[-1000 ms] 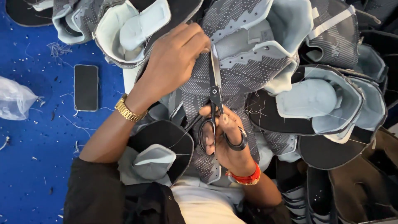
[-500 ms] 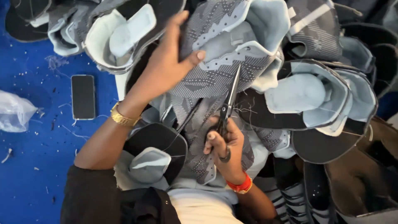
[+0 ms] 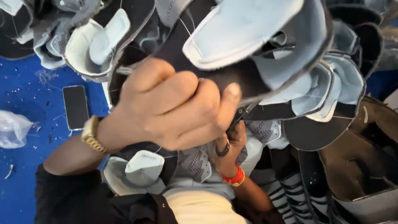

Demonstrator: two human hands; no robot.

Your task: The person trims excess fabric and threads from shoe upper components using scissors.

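The big dark grey fabric shoe upper with pale blue lining [image 3: 248, 45] fills the top and is cut off by the frame; it hides most of the black-handled scissors [image 3: 232, 128]. The left hand [image 3: 170, 103], w/ gold wristwatch [image 3: 92, 135], has its fingers curled tight on the upper's edge. The right hand [image 3: 230, 151], just below it, grips the scissors' handle loop; blades not visible. A black phone [image 3: 76, 107] lies far left on the blue floor [image 3: 25, 83].

My left hand's [image 3: 174, 105] grip closes on a matt dark cloth shoe upper [image 3: 248, 45] (pale blue padded lining); black metal scissors [image 3: 232, 128], glossy phone [image 3: 76, 106], shiny gold watch [image 3: 92, 135].
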